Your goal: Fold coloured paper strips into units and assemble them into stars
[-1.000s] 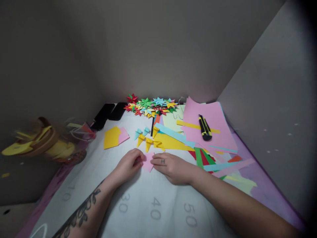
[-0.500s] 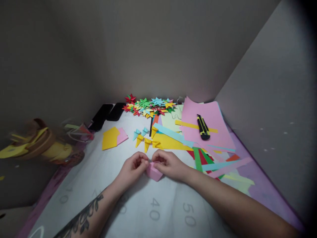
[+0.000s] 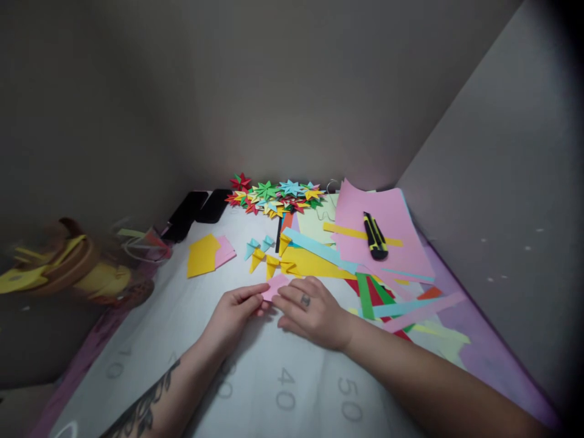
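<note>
A small pink piece of paper [image 3: 274, 288] is held up between my two hands, above the white sheet. My left hand [image 3: 238, 310] pinches its left edge between thumb and fingers. My right hand [image 3: 312, 313], with its back turned upward, has its fingertips on the paper's right side; its thumb is partly hidden. Just beyond the paper lie several folded yellow pieces [image 3: 271, 264] and folded light blue pieces [image 3: 252, 246]. To the left are a yellow paper square [image 3: 201, 255] and a pink square [image 3: 224, 252], partly under the yellow one.
Folded paper stars [image 3: 267, 191] are heaped at the back. A utility knife [image 3: 375, 236] rests on pink sheets [image 3: 401, 213] at the right. Coloured strips [image 3: 387, 298] lie nearer. Two black phone-like objects [image 3: 214, 205] and a brown-yellow container [image 3: 98, 267] are at the left.
The pink paper has lifted slightly away from me and looks turned. My right hand has rolled over, its back now facing up, with fingers along the paper. My left hand has shifted slightly.
</note>
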`<state>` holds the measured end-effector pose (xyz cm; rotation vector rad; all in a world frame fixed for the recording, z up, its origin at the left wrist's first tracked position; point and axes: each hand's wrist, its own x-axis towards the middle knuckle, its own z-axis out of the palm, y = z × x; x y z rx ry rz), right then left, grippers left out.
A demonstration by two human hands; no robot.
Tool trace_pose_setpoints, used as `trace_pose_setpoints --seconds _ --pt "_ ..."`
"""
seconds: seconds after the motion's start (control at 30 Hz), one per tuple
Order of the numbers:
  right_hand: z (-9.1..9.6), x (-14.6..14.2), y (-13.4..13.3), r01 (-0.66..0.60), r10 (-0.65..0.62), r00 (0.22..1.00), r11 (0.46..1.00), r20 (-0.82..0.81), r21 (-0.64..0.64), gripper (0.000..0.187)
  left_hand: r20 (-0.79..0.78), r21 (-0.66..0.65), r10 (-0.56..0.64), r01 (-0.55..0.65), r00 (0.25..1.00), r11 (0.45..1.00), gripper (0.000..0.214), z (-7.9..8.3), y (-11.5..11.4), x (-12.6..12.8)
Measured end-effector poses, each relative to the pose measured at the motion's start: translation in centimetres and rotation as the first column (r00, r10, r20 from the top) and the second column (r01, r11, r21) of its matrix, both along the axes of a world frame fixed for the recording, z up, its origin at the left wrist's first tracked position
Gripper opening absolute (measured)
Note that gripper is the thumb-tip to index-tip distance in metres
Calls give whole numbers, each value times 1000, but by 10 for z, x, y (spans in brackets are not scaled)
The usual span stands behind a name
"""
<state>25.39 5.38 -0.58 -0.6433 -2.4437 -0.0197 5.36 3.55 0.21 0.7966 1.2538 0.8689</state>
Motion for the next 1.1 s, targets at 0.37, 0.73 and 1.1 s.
trace_pose_setpoints --seconds 0.37,0.73,1.1 --pt "-8 0 12 -65 67 983 998 173 -19 20 -684 290 -192 503 704 814 25 2 -6 -11" --pt "-18 6 23 -137 172 977 959 126 -247 15 -929 317 -54 861 366 397 29 -2 -10 -14" --pt "-9 7 27 -139 144 989 849 -29 -510 14 -956 243 -76 911 282 332 29 9 -12 -10"
